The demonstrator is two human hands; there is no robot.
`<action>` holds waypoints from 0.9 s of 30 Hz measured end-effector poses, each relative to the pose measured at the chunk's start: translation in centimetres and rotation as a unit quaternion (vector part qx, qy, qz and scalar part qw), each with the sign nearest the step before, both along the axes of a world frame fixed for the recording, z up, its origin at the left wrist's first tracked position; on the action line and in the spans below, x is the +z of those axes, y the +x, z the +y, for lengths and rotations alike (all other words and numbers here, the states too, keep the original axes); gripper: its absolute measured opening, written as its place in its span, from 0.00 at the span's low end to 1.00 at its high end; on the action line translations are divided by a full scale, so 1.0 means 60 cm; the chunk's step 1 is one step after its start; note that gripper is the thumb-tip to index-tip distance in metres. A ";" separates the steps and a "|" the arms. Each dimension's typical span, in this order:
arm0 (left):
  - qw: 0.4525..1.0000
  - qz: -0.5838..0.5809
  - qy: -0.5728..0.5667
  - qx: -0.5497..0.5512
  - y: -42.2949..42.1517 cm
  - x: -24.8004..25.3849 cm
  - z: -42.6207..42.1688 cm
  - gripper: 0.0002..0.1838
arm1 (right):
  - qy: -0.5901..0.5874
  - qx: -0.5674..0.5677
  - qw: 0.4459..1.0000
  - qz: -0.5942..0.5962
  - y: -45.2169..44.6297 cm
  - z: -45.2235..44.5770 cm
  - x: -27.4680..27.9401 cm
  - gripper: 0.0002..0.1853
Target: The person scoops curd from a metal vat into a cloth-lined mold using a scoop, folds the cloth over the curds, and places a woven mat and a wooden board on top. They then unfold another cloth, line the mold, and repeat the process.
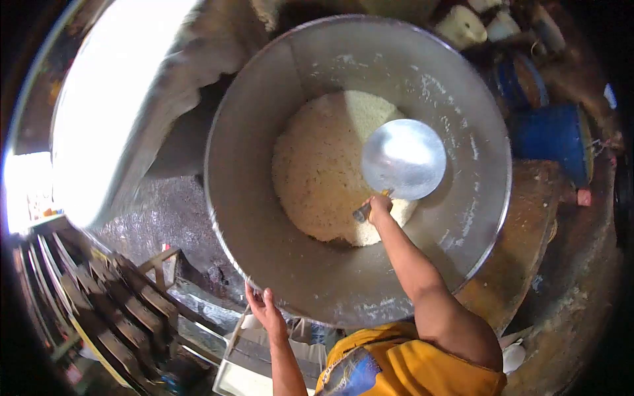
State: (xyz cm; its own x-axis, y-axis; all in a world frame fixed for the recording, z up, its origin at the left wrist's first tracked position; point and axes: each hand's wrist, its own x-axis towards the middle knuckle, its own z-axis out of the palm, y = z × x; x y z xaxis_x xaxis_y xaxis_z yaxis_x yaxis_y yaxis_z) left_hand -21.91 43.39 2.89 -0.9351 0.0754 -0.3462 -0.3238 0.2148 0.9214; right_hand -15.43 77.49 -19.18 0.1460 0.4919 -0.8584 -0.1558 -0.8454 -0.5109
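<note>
A large round metal vat (264, 218) fills the middle of the view, with a pale, crumbly mass (323, 165) at its bottom. My right hand (378, 206) reaches inside and is closed round the short handle of a shiny round metal scoop (404, 159). The scoop's bowl is over the right part of the pale mass. At the vat's lower left rim, my left hand (266, 310) has its fingers apart and touches or nearly touches the outer edge, holding nothing.
A blue barrel (551, 142) stands to the right, near a brown board (522, 231) beside the vat. Slatted racks (119, 303) are at the lower left. A wet floor (158, 214) shows left of the vat. White containers (461, 28) sit at the upper right.
</note>
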 end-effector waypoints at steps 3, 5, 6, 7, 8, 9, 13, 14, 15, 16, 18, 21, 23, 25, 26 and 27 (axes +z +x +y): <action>0.991 -0.019 -0.109 0.070 -0.010 -0.021 0.064 0.35 | 0.128 0.003 0.971 -0.202 -0.037 0.082 -0.192 0.08; 0.973 -0.005 -0.215 0.079 -0.013 -0.037 0.087 0.31 | 0.177 0.069 0.929 -0.318 -0.059 0.119 -0.317 0.16; 0.959 -0.018 -0.269 0.085 -0.012 -0.043 0.086 0.33 | 0.169 0.106 0.927 -0.318 -0.079 0.135 -0.344 0.17; 0.953 -0.012 -0.284 0.101 -0.008 -0.049 0.090 0.33 | 0.163 0.142 0.923 -0.318 -0.101 0.151 -0.366 0.19; 0.947 -0.005 -0.299 0.116 -0.005 -0.053 0.094 0.34 | 0.155 0.171 0.929 -0.288 -0.119 0.162 -0.378 0.20; 0.943 -0.012 -0.312 0.119 -0.006 -0.051 0.099 0.35 | 0.148 0.215 0.942 -0.211 -0.134 0.170 -0.379 0.19; 0.902 -0.010 -0.415 0.120 0.003 -0.050 0.091 0.37 | 0.082 0.403 0.911 -0.006 -0.171 0.177 -0.391 0.16; 0.885 -0.003 -0.452 0.115 0.004 -0.051 0.091 0.38 | 0.058 0.454 0.889 0.018 -0.173 0.172 -0.398 0.15; 0.879 -0.005 -0.461 0.120 0.009 -0.050 0.092 0.39 | 0.197 0.546 0.813 -0.044 -0.174 0.158 -0.421 0.13; 0.889 -0.019 -0.438 0.135 0.008 -0.048 0.102 0.39 | 0.330 0.618 0.706 -0.102 -0.163 0.127 -0.483 0.11; 0.905 -0.046 -0.388 0.165 0.006 -0.042 0.112 0.39 | 0.401 0.699 0.586 -0.087 -0.149 0.085 -0.536 0.09; 0.901 -0.004 -0.402 0.164 0.012 -0.051 0.106 0.38 | 0.263 0.731 0.626 0.067 -0.132 0.034 -0.508 0.07; 0.884 0.010 -0.455 0.105 0.019 -0.058 0.058 0.37 | 0.198 0.713 0.664 0.107 -0.136 0.017 -0.421 0.05; 0.892 0.005 -0.445 0.078 0.018 -0.050 0.060 0.36 | 0.122 0.719 0.665 0.158 -0.133 0.011 -0.344 0.05; 0.909 -0.008 -0.409 0.079 0.003 -0.041 0.101 0.35 | 0.106 0.727 0.659 0.163 -0.123 -0.001 -0.321 0.05; 0.925 -0.018 -0.370 0.081 -0.009 -0.036 0.125 0.34 | 0.090 0.734 0.652 0.167 -0.112 -0.014 -0.299 0.06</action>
State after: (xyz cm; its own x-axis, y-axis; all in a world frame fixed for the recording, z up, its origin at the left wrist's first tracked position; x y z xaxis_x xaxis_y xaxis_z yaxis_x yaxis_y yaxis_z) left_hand -22.45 50.91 0.76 -0.9004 -0.3341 -0.2787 -0.4343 0.7287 0.5296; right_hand -22.14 76.64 -37.11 -0.7755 -0.0118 -0.6312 0.6264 -0.1393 -0.7670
